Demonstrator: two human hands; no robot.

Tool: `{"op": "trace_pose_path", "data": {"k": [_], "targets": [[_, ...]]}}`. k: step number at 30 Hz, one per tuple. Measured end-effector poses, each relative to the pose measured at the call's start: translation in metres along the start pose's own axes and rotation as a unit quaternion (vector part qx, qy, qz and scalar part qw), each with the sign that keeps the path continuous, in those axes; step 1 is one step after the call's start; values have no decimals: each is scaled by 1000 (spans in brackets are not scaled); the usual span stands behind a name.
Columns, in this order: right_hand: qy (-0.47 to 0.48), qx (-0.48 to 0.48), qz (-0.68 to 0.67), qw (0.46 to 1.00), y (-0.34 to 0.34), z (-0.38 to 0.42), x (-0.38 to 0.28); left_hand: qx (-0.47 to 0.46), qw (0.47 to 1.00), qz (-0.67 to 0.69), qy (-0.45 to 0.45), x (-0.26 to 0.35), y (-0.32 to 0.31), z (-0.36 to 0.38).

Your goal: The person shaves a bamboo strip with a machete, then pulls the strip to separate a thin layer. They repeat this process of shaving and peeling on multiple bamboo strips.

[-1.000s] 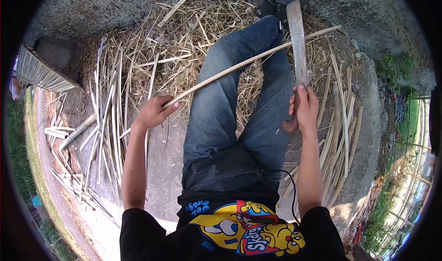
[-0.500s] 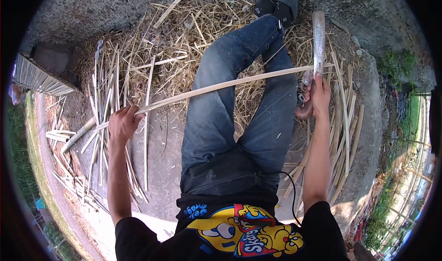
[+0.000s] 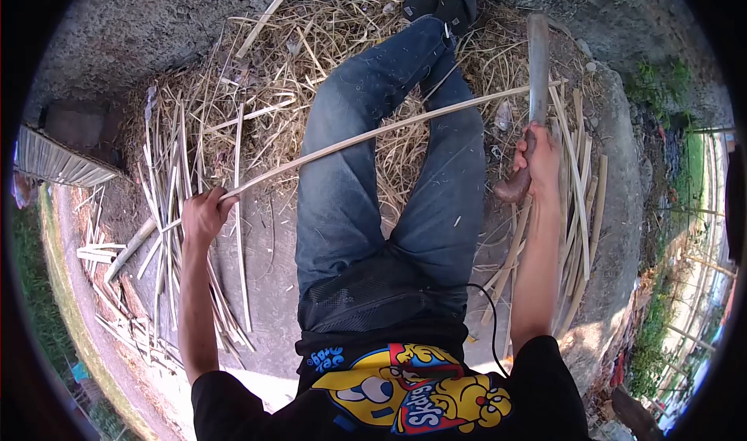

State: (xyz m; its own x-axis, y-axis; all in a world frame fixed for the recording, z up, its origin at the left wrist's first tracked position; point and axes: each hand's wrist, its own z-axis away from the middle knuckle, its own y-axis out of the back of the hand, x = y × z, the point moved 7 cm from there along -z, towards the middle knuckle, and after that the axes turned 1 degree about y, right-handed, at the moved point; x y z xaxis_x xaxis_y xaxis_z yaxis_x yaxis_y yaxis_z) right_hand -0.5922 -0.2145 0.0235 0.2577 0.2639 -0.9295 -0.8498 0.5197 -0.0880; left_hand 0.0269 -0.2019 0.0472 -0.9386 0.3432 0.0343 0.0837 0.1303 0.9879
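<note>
My left hand (image 3: pixel 205 215) is closed around one end of a long, thin bamboo strip (image 3: pixel 366 136), which runs up to the right across both thighs of my jeans (image 3: pixel 342 184). In my right hand (image 3: pixel 539 161) is the curved wooden handle of a machete (image 3: pixel 538 67), its broad blade pointing away from me. The far end of the strip overlaps the blade about midway along it, and its tip shows just past the blade's right side. Fingers wrap the handle below the blade, and the hooked butt sticks out to the left.
Split bamboo strips (image 3: pixel 167 200) lie heaped on the left, with a thicker bamboo piece (image 3: pixel 131 248) among them. More strips (image 3: pixel 580 207) lie at the right. Shavings (image 3: pixel 264 91) cover the ground around my legs, up to a rough concrete wall (image 3: pixel 210 21).
The strip's right end has risen, so it crosses the blade nearer its tip. The blade has turned and looks darker. My whole view has shifted slightly, with the legs further left.
</note>
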Motion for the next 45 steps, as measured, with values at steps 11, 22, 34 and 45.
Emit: {"op": "trace_pose_path", "data": {"k": [11,22,34,45], "targets": [[-53,-62,-22,996,-22,19,16,-1,1000,-6,-2,15,3,-19],[-176,-309,37,934,-150,124,74,-104,994,39,14,97,5,-70],[-93,-117,8,989,-75,43,69,-92,995,-12,35,44,40,-17],[-147,-242,1,959,-149,118,74,-210,968,108,84,103,32,-54]]}}
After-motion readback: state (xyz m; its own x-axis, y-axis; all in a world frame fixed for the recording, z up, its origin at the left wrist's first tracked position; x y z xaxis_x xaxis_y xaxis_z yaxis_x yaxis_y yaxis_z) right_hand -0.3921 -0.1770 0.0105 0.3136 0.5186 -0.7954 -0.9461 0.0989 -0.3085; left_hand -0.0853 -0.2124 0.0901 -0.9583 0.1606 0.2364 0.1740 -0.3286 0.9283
